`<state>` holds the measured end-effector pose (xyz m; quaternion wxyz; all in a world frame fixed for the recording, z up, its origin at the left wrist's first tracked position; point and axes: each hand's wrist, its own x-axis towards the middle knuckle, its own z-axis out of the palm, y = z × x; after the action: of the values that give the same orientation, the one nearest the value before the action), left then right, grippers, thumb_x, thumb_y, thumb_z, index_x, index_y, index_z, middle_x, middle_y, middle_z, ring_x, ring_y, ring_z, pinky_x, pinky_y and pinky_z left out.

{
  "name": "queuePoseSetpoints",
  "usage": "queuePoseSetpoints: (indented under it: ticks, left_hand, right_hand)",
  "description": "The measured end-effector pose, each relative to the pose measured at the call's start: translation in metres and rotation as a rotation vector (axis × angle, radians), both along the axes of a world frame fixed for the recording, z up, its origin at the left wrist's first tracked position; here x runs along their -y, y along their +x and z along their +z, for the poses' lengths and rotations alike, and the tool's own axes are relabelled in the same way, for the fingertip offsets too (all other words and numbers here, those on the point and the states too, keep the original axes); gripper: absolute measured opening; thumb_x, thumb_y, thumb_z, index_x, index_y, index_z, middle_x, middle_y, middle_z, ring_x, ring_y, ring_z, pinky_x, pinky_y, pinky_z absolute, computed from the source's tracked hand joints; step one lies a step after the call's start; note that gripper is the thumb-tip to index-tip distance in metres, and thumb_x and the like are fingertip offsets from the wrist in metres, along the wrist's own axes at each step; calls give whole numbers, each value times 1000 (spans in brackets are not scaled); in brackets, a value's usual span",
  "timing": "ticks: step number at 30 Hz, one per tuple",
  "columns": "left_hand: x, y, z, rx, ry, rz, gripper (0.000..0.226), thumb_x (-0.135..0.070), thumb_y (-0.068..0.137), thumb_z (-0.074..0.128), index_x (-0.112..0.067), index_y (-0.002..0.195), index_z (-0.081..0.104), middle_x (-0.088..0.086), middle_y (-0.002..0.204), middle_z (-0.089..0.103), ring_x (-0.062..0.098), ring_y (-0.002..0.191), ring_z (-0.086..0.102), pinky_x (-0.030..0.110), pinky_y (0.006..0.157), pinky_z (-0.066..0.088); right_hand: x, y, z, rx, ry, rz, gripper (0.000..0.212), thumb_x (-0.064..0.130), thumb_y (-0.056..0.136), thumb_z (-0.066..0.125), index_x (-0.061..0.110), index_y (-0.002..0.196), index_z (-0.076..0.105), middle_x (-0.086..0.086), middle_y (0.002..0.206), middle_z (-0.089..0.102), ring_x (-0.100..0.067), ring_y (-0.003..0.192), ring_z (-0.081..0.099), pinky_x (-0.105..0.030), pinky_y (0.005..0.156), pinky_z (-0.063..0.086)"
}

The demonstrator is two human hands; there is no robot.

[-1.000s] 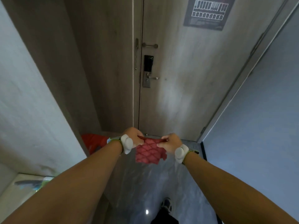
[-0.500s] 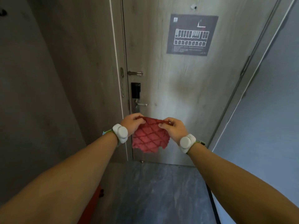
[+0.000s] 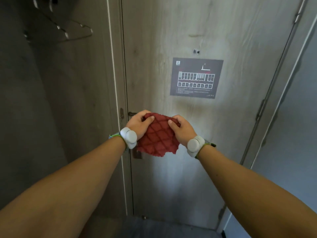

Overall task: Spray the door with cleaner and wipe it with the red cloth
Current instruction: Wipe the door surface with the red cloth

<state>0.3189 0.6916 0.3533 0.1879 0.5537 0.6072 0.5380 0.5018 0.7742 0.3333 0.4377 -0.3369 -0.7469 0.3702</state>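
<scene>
The grey wood-grain door [image 3: 180, 177] fills the middle of the view, close in front of me. A red cloth [image 3: 158, 138] with a diamond quilt pattern hangs in front of it at handle height. My left hand [image 3: 139, 123] grips the cloth's upper left edge, thumb on top. My right hand [image 3: 181, 128] grips its upper right edge. The cloth and my left wrist hide most of the door handle and lock. No spray bottle is in view.
A dark floor-plan sign [image 3: 196, 78] is stuck on the door, with a peephole [image 3: 196, 51] above it. Wire hangers [image 3: 68, 30] hang in the wardrobe recess at upper left. A pale blue wall [image 3: 295, 117] stands close on the right.
My view has tilted up from the floor to the door's upper half. Both hands have lifted the cloth and bunched it closer together in front of the handle.
</scene>
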Motion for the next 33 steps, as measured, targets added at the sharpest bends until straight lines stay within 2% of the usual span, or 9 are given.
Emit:
queuePoseSetpoints:
  ticks: [5, 7, 10, 15, 18, 21, 25, 30, 33]
  left_hand:
    - [-53, -16, 53, -21, 61, 0, 12, -27, 103, 60, -22, 107, 71, -6, 91, 73, 6, 82, 68, 8, 66, 51]
    - [-67, -23, 70, -18, 59, -15, 17, -26, 103, 61, -18, 113, 72, 6, 101, 76, 19, 91, 71, 22, 79, 58]
    - [-98, -39, 103, -47, 97, -26, 20, -27, 103, 62, -17, 117, 72, 12, 110, 75, 27, 101, 71, 38, 93, 59]
    - [-150, -65, 151, -90, 170, -30, 23, -28, 104, 60, -15, 118, 71, 13, 110, 75, 26, 99, 71, 36, 90, 59]
    - [-181, -81, 179, -110, 230, -39, 22, -25, 105, 57, -13, 118, 70, 5, 104, 73, 17, 91, 69, 19, 78, 56]
    - [-209, -95, 207, -87, 255, -53, 16, -23, 106, 54, -18, 111, 68, -4, 96, 69, 9, 85, 64, 14, 71, 50]
    - [-238, -119, 254, -23, 281, -93, 26, -5, 99, 44, -18, 108, 66, 2, 101, 66, 17, 92, 59, 30, 82, 49]
    - [-262, -155, 306, -100, 341, 0, 39, -3, 91, 46, -27, 121, 50, 3, 81, 57, 21, 72, 52, 32, 64, 40]
    - [-279, -179, 326, -133, 423, 15, 49, 2, 92, 56, -29, 123, 35, 4, 66, 47, 22, 58, 46, 34, 58, 39]
  right_hand:
    - [-54, -17, 56, -37, 25, -19, 17, 29, 97, 61, 13, 101, 66, -3, 90, 69, -16, 81, 62, -30, 75, 54]
    - [-67, -22, 73, -64, 12, -28, 18, 29, 96, 63, 11, 98, 66, -3, 87, 68, -17, 79, 62, -35, 78, 54]
    - [-96, -36, 106, -73, 48, -23, 14, 29, 96, 63, 16, 90, 64, 1, 81, 66, -14, 73, 60, -26, 68, 53]
    - [-141, -62, 160, -110, 87, -64, 13, 27, 95, 64, 15, 93, 67, 5, 75, 65, -8, 65, 60, -14, 56, 49]
    - [-167, -80, 190, -145, 90, -76, 10, 25, 95, 65, 16, 91, 66, 6, 71, 64, -6, 60, 58, -8, 51, 44]
    - [-186, -99, 219, -218, 27, -42, 9, 22, 95, 65, 14, 90, 65, -10, 88, 69, -22, 78, 64, -31, 76, 53]
    - [-209, -127, 269, -312, -51, 4, 16, 14, 90, 70, 2, 100, 66, -24, 101, 71, -34, 89, 67, -54, 93, 55]
    - [-228, -152, 323, -263, 78, 15, 53, 21, 52, 78, 3, 101, 65, -20, 93, 74, -41, 92, 71, -54, 87, 58]
    - [-242, -166, 349, -263, 210, -39, 71, 25, 49, 80, 15, 111, 47, -21, 103, 66, -37, 91, 69, -58, 85, 57]
